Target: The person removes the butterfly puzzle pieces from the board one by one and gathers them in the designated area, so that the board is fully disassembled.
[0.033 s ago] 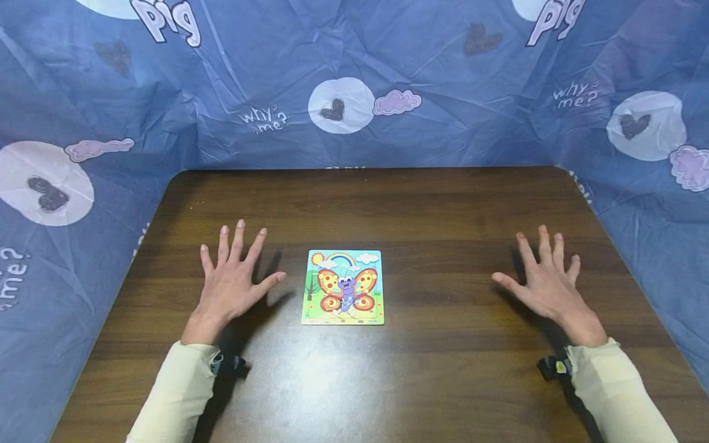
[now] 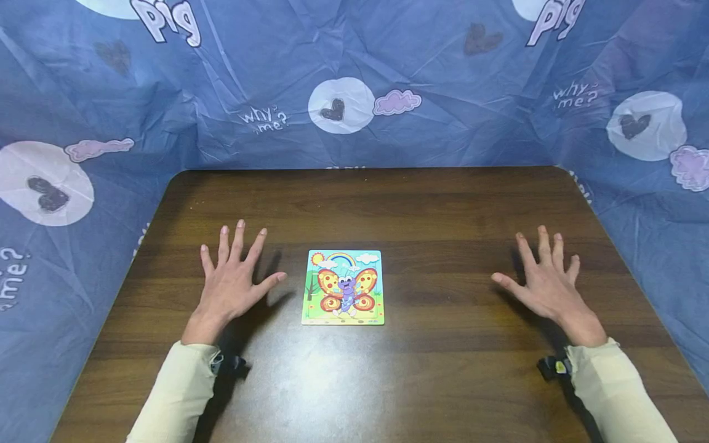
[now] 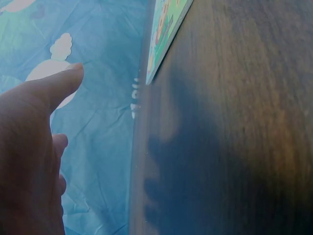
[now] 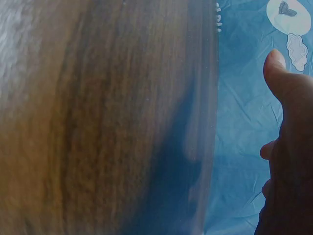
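Note:
A square butterfly picture board (image 2: 343,287), the look of a child's tray puzzle, lies flat on the brown wooden table (image 2: 432,381). Its print has a purple-bodied butterfly, a rainbow, a sun and clouds. To its left my left hand (image 2: 229,283) is held palm down, fingers spread, thumb pointing toward the board with a gap between. Farther off on the right side, my right hand (image 2: 548,286) has its fingers spread too and holds nothing. Both hands cast shadows on the wood. In the left wrist view, only one corner of the board (image 3: 164,36) shows, beyond the thumb.
Blue printed cloth (image 2: 443,80) hangs behind the table and along both sides. Dark wrist-worn devices (image 2: 554,367) stick out at the cuffs of the pale sleeves (image 2: 177,387). A bright glare patch lies on the wood in front of the board.

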Demonstrator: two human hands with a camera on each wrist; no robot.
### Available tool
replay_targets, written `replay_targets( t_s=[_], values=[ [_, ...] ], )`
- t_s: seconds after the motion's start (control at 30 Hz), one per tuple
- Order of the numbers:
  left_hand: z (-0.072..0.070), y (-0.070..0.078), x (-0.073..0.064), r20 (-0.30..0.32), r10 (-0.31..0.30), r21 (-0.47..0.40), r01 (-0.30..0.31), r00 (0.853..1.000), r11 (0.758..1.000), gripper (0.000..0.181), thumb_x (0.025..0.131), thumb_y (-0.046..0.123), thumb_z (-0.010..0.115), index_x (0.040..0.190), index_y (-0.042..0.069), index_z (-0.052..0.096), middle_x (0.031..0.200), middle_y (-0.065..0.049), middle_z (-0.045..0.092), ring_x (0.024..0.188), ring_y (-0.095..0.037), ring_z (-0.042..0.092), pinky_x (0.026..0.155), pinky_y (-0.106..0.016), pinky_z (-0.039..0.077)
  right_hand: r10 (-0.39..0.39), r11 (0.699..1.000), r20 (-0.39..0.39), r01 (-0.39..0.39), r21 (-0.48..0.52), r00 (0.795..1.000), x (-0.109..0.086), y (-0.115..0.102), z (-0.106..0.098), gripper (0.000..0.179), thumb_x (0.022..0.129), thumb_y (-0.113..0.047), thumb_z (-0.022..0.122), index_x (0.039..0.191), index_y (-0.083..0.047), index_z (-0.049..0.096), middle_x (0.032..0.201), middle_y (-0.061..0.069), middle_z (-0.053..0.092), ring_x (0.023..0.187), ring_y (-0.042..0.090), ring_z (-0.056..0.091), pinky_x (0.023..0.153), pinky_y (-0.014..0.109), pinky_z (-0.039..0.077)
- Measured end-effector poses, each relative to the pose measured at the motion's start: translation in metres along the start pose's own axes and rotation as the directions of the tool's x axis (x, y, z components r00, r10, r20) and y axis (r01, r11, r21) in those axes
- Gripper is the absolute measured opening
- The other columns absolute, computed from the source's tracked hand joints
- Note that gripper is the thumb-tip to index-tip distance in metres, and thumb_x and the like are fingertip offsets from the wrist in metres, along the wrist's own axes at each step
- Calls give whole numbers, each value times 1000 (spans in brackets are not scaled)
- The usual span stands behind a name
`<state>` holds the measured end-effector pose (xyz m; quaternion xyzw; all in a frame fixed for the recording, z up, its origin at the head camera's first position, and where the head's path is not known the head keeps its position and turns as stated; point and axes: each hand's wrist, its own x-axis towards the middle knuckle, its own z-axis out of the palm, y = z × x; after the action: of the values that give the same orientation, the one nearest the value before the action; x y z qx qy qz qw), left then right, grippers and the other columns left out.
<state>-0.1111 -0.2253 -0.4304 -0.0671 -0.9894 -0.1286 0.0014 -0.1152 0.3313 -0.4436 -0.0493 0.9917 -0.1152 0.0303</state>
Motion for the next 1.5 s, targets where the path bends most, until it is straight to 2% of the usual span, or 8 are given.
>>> replay_targets(
  t_s=[0.4, 0.63, 0.9, 1.2, 1.5],
  values=[
    [1, -2, -3, 9, -6, -1, 6, 1000, 1000, 94, 90, 68, 55, 162, 26, 14, 171, -16, -1, 156, -45, -7, 116, -78, -2, -11, 1000, 24, 11, -6, 1000, 3, -5, 2, 103, 91, -71, 51, 161, -7, 10, 165, 33, -9, 148, 63, -7, 101, 90, 2],
    [2, 7, -7, 29, 4, -28, -4, 1000, 1000, 101, 88, 65, 60, 163, 18, 11, 171, -16, -5, 156, -45, -5, 118, -75, 1, -37, 999, 28, 36, 15, 999, 13, -19, -4, 102, 92, -70, 50, 161, -8, 9, 166, 30, -12, 149, 60, -9, 103, 87, 3],
    [9, 27, -16, 39, 52, -81, -48, 998, 996, 106, 85, 62, 68, 162, 16, 13, 171, -16, -4, 157, -44, -2, 120, -72, 5, -86, 996, 18, 85, 11, 996, 28, -47, -3, 102, 90, -71, 53, 161, -8, 15, 167, 29, -1, 150, 58, 0, 106, 84, 8],
    [19, 46, -22, 65, 100, -116, -92, 993, 989, 107, 83, 63, 70, 162, 15, 15, 171, -17, 1, 157, -42, 3, 122, -70, 9, -149, 987, 19, 147, 68, 989, 43, -88, 6, 100, 90, -72, 52, 161, -10, 17, 169, 23, 0, 153, 52, 5, 111, 79, 10],
    [27, 54, -28, 19, 149, -152, -145, 989, 978, 107, 80, 60, 74, 160, 13, 21, 169, -21, 10, 156, -43, 10, 122, -68, 15, -194, 975, 18, 191, 111, 981, 56, -129, 21, 99, 89, -72, 55, 160, -10, 22, 168, 22, 9, 154, 48, 10, 114, 73, 16]
  ],
)
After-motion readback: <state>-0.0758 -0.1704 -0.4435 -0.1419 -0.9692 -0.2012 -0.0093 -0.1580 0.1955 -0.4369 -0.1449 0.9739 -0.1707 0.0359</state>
